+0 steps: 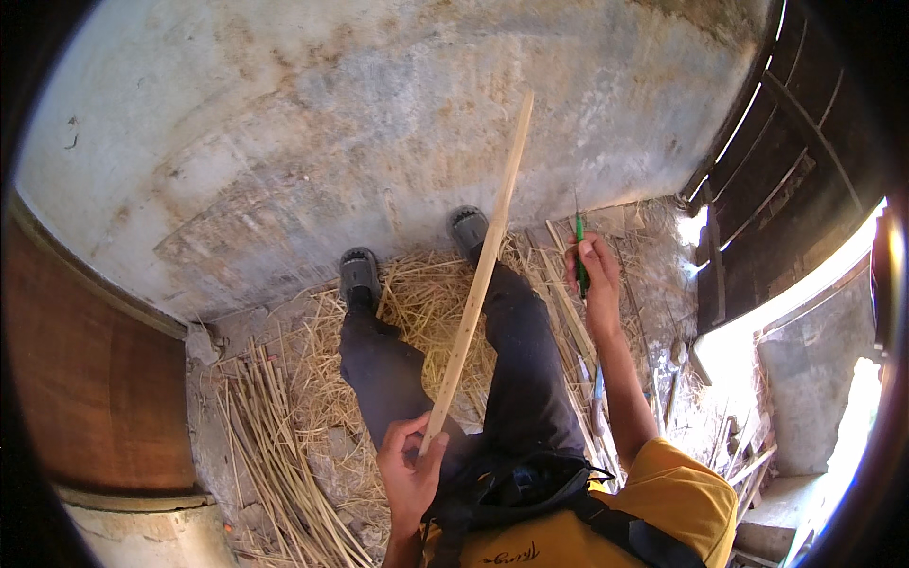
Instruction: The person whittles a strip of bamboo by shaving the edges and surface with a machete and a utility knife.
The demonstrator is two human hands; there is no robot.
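Left hand (409,473) low, grip pinching wooden strip (480,284); right hand (598,275) farther forward, grip around green tool (579,228).

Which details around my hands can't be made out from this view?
All in the head view:
Wooden strip: near end, partly covered by the left hand.
Green-handled tool: part of its grip, behind the right hand; its thin tip is too small to identify.
Left forearm: cut off by the lower edge.

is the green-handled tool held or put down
Held: the right hand is closed around the green-handled tool, which points away toward the wall.
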